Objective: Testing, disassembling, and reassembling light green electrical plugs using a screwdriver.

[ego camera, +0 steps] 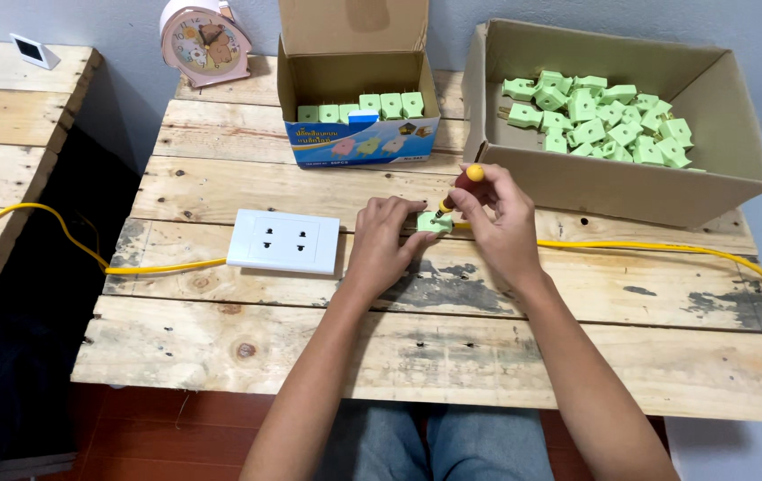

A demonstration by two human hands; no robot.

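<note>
there, green plugs (599, 125) in cardboard box (630, 187)

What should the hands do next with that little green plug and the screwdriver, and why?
Probably keep the left hand pressing the green plug flat on the wooden table and turn the screwdriver in the right hand. Its tip already sits on the plug, so a turn seems the likely next move.

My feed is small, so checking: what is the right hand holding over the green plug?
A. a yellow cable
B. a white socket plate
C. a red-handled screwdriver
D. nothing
C: the right hand grips a red-handled screwdriver, its tip on the green plug steadied by the left hand.
</note>
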